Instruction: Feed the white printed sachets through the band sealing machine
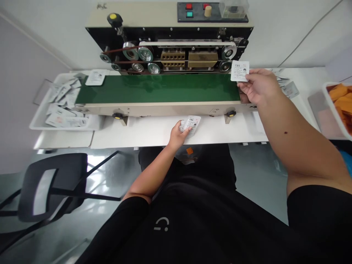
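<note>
My right hand point(260, 86) pinches a white printed sachet point(239, 70) upright by its lower edge, just above the right end of the green conveyor belt point(158, 89). That belt belongs to a continuous band sealer point(169, 47), whose wheels and heating blocks are exposed along its front. My left hand point(177, 135) rests nearer me on the white table point(148, 134), holding a small bunch of printed sachets point(191, 124) in front of the conveyor's base. The lower part of that bunch is hidden by my fingers.
A white tray point(35, 124) full of loose sachets sits at the left end of the conveyor. More sachets point(290, 89) lie behind my right hand. A white bin point(331, 110) of orange packets stands at the right. A black chair point(52, 187) stands at lower left.
</note>
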Available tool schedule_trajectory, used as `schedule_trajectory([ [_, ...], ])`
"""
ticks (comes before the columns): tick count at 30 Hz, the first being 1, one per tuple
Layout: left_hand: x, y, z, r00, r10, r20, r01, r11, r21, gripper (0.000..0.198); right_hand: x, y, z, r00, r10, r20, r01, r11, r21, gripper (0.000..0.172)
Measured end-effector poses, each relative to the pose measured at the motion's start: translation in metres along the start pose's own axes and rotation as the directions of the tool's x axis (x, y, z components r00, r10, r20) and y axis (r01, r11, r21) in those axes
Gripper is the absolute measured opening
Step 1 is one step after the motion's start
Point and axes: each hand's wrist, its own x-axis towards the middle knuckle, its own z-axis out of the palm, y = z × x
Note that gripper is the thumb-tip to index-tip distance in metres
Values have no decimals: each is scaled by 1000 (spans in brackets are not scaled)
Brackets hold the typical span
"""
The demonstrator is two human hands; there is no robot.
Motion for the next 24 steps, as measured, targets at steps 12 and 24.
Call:
schedule_trajectory([
  [12,-1,2,-1,1000,0,13,0,1000,5,47,28,-4,45,995,13,95,-16,999,32,21],
  [24,0,0,1,999,-19,-41,17,999,-38,47,-136,144,55,893,-400,205,410,912,-4,34],
])
